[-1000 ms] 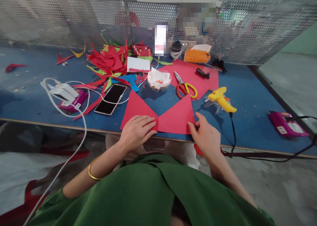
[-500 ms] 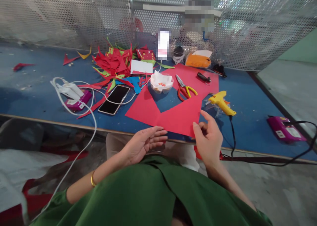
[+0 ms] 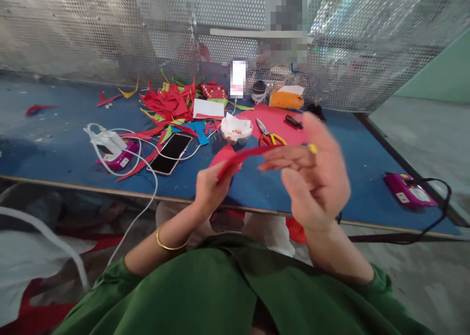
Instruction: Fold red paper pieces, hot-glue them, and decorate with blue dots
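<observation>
A piece of red paper [image 3: 244, 155] is raised above the table's front edge, seen nearly edge-on and bowed. My left hand [image 3: 212, 188] is closed around its left end. At its right end is my right hand [image 3: 317, 183], fingers stretched out and thumb apart, somewhat blurred; the fingertips overlap the paper, and I cannot tell if they press on it. Beyond the paper lie scissors [image 3: 270, 135] with red and yellow handles, and a small white-lined bowl [image 3: 237, 131] holding small orange-red bits. The yellow glue gun is mostly hidden behind my right hand.
Red and green paper scraps [image 3: 171, 102] are heaped at the back left. A dark phone [image 3: 171, 154] lies beside a purple power socket [image 3: 119, 156] with white cables. A second purple socket [image 3: 409, 190] sits at right. A perforated metal screen [image 3: 147, 36] stands behind the table.
The red paper has been lifted from lying flat and is now bowed. My left hand has closed on it. My right hand has risen and its fingers have opened out.
</observation>
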{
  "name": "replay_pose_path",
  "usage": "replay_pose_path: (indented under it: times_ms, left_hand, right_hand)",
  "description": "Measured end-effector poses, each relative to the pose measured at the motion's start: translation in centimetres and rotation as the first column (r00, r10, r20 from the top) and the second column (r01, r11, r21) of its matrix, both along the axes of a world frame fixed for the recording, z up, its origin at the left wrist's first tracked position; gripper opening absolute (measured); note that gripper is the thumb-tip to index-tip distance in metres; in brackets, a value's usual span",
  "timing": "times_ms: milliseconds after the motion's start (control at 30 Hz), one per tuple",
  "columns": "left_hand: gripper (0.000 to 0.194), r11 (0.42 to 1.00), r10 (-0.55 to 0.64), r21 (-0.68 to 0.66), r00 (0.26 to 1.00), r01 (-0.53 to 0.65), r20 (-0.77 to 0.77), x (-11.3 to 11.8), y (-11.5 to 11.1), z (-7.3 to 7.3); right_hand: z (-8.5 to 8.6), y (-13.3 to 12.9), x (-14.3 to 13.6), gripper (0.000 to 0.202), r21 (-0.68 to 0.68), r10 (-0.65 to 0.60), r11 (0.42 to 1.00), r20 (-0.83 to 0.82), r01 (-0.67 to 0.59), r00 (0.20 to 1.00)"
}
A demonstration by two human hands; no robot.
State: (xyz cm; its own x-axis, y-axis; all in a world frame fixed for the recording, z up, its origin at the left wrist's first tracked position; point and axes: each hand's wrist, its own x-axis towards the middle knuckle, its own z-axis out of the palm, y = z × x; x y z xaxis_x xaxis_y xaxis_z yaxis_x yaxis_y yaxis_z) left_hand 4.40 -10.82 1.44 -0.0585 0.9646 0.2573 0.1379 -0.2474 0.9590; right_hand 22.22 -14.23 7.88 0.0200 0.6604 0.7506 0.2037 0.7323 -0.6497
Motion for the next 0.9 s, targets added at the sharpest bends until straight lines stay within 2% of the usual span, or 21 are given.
replay_pose_path:
  times_ms: [33,100,133,167,200,233,267,300,400,433,500,600,700,800,900]
  left_hand:
    - [0.019,0.999,0.017,-0.037,0.996,-0.013,0.088,-0.2,0.5,1.0]
    - [0.028,0.997,0.032,-0.077,0.981,-0.017,0.192,-1.1,1.5,3.2]
    - [0.025,0.98,0.047,-0.2,0.946,0.019,0.319,-1.8,2.1,4.2]
    - [0.021,0.948,0.074,-0.31,0.904,0.067,0.421,-2.4,2.6,5.1]
    - [0.02,0.907,0.079,-0.398,0.871,0.14,0.486,-3.0,3.0,5.8]
    - [0.022,0.846,0.083,-0.488,0.852,0.213,0.516,-3.5,3.5,6.2]
    - [0.023,0.786,0.094,-0.558,0.839,0.268,0.536,-3.9,3.9,6.3]
    - [0.024,0.73,0.106,-0.607,0.826,0.313,0.553,-4.1,4.2,6.2]
    - [0.027,0.6,0.127,-0.678,0.785,0.425,0.606,-3.9,4.9,4.5]
    - [0.028,0.565,0.116,-0.683,0.775,0.463,0.621,-3.7,5.1,3.8]
    - [0.026,0.531,0.096,-0.696,0.781,0.483,0.617,-3.3,5.3,2.4]
    - [0.025,0.539,0.047,-0.717,0.834,0.442,0.55,-3.1,5.6,1.2]
    - [0.024,0.601,0.032,-0.694,0.855,0.397,0.517,-3.3,6.0,0.8]
    - [0.014,0.631,-0.004,-0.669,0.864,0.393,0.504,-4.0,6.1,0.6]
    - [0.026,0.632,-0.13,-0.626,0.859,0.457,0.495,-4.8,6.0,0.2]
  right_hand:
    - [0.1,1.0,0.5,0.051,0.08,-0.031,0.996,-0.059,0.036,0.998]
    - [-0.2,3.4,2.2,0.034,0.14,-0.255,0.951,-0.161,0.277,0.954]
    - [-0.7,4.8,3.2,0.03,0.096,-0.368,0.92,-0.131,0.381,0.921]
    - [-1.2,6.3,4.2,0.031,0.017,-0.471,0.882,-0.022,0.472,0.882]
    - [-1.9,7.8,5.1,0.031,-0.074,-0.536,0.829,0.173,0.554,0.826]
    - [-2.7,9.2,5.8,0.031,-0.152,-0.529,0.758,0.426,0.634,0.734]
    - [-3.5,10.6,6.3,0.032,-0.205,-0.399,0.7,0.681,0.684,0.613]
    - [-4.2,11.8,6.5,0.03,-0.24,-0.305,0.689,0.76,0.684,0.574]
    - [-6.1,14.7,5.8,0.026,-0.27,-0.169,0.647,0.861,0.714,0.479]
    - [-6.6,15.4,5.4,0.027,-0.269,-0.141,0.635,0.882,0.725,0.45]
    - [-7.2,16.5,4.7,0.031,-0.261,-0.095,0.617,0.912,0.743,0.4]
    - [-7.5,17.6,4.1,0.036,-0.261,-0.048,0.597,0.932,0.759,0.359]
    - [-7.4,18.3,3.9,0.04,-0.279,-0.019,0.58,0.935,0.765,0.355]
    - [-7.0,18.9,3.9,0.046,-0.318,-0.01,0.566,0.92,0.76,0.392]
    - [-6.8,19.2,4.4,0.047,-0.404,-0.006,0.532,0.877,0.744,0.48]
